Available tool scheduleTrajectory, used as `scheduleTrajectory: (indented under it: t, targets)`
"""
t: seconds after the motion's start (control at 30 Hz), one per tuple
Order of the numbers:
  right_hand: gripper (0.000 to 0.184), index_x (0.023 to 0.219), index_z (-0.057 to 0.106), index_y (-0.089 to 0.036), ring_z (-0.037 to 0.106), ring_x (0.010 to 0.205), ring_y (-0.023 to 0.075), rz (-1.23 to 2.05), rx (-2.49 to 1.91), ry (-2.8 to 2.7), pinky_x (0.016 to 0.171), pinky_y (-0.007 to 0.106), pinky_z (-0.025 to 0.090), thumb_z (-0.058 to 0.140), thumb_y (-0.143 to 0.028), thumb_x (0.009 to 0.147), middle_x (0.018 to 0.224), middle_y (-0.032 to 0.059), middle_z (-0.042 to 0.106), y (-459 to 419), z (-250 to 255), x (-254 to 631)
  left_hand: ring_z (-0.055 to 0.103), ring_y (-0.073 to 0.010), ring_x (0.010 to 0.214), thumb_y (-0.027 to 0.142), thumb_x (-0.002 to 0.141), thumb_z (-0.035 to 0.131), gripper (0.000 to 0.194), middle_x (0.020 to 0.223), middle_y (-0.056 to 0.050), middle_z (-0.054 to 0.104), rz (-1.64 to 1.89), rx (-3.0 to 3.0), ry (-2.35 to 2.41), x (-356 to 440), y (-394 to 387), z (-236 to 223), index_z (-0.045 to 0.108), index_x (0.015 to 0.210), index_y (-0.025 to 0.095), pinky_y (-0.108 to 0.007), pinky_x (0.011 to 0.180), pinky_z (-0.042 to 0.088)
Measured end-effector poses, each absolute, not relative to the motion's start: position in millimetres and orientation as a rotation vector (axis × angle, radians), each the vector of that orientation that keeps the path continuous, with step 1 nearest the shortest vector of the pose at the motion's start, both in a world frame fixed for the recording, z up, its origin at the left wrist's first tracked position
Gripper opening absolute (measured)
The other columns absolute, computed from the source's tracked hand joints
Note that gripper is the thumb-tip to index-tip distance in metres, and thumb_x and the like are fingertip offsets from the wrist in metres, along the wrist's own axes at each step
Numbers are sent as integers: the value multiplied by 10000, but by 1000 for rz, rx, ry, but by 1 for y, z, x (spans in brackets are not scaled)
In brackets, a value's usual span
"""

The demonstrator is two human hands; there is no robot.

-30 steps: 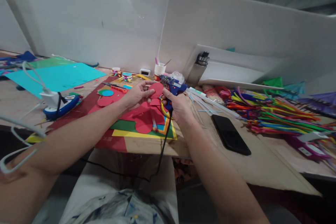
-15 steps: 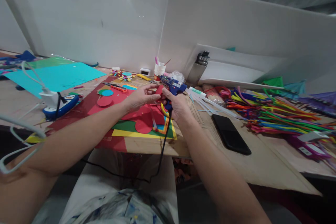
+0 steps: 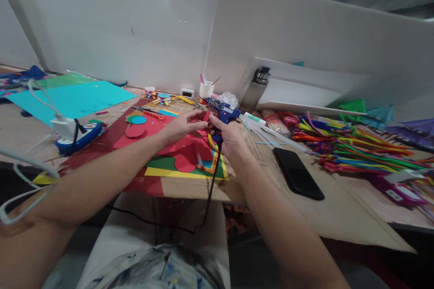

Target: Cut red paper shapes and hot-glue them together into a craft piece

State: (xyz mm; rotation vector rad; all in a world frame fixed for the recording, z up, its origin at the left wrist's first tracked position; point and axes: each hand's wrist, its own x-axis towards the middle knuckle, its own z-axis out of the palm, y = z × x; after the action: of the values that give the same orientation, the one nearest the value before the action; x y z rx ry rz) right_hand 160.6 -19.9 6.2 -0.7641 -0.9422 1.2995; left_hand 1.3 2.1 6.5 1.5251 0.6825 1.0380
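Note:
Over the pile of coloured paper, my left hand pinches a red paper circle, which shows as a narrow curved strip. My right hand is wrapped around a blue hot glue gun, its nozzle end pointing up and left. The right thumb and fingertips also touch the red circle's near edge. From the gun's handle a black cord hangs down over the table edge. Below the hands lie red paper pieces on green and yellow sheets. The fingertips partly hide the circle.
A phone lies on the cardboard to the right, near glue sticks and bundled pipe cleaners. Scissors, a paper cup and a bottle stand or lie behind. A blue power strip is at left.
The red circle has turned from facing me to nearly edge-on, bending between my fingers. My left hand has shifted slightly right; my right hand and the glue gun stay almost in place.

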Motion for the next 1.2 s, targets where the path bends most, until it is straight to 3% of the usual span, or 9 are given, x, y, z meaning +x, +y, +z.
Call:
scheduleTrajectory:
  t: [0.17, 0.4, 0.53, 0.7, 0.87, 1.1, 1.2]
  targets:
    - [387, 767, 602, -172, 489, 455, 53, 1285, -794, -956, 445, 184, 389, 901, -318, 569, 565, -65, 583, -21, 7, 161, 643, -313, 1185, 415, 728, 845, 642, 1375, -164, 643, 1092, 1618, 718, 0, 7, 4, 669, 1297, 177, -404, 923, 576]
    - [359, 733, 608, -173, 485, 453, 62, 1248, -794, -938, 447, 200, 382, 884, -296, 539, 551, -61, 575, -21, 6, 157, 656, -294, 1142, 405, 717, 856, 693, 1276, -163, 681, 1070, 1596, 716, 2, 4, 3, 625, 1324, 165, -394, 902, 578]
    - [303, 730, 628, -181, 480, 465, 71, 1147, -877, -1026, 459, 217, 392, 827, -406, 682, 570, -44, 572, -23, 6, 157, 662, -282, 1119, 411, 714, 853, 654, 1296, -160, 663, 1141, 1586, 742, -1, 9, 4, 641, 1285, 174, -350, 822, 589]
    - [370, 750, 668, -184, 495, 480, 82, 1022, -878, -1163, 463, 226, 392, 741, -546, 788, 608, -19, 603, -27, 6, 160, 672, -245, 1066, 392, 706, 854, 643, 1256, -145, 674, 1270, 1577, 735, -12, 20, 11, 633, 1266, 165, -304, 757, 586]
    - [448, 744, 671, -189, 488, 469, 92, 967, -891, -1282, 473, 238, 389, 716, -632, 790, 554, -21, 578, -32, 5, 160, 675, -243, 1025, 378, 653, 867, 664, 1230, -149, 669, 1388, 1523, 835, -21, 31, 16, 643, 1235, 149, -320, 745, 583]
    - [464, 740, 671, -193, 491, 481, 98, 934, -881, -1341, 471, 241, 394, 740, -651, 766, 583, -6, 602, -33, 4, 158, 671, -262, 1075, 387, 625, 882, 713, 1214, -141, 680, 1410, 1568, 878, -28, 43, 10, 653, 1265, 170, -398, 880, 577]
    - [465, 726, 665, -192, 480, 466, 94, 933, -908, -1355, 469, 239, 396, 738, -650, 769, 548, -16, 580, -34, 5, 157, 674, -264, 1068, 388, 621, 884, 720, 1218, -143, 679, 1405, 1553, 884, -27, 43, 11, 648, 1265, 169, -384, 855, 582]
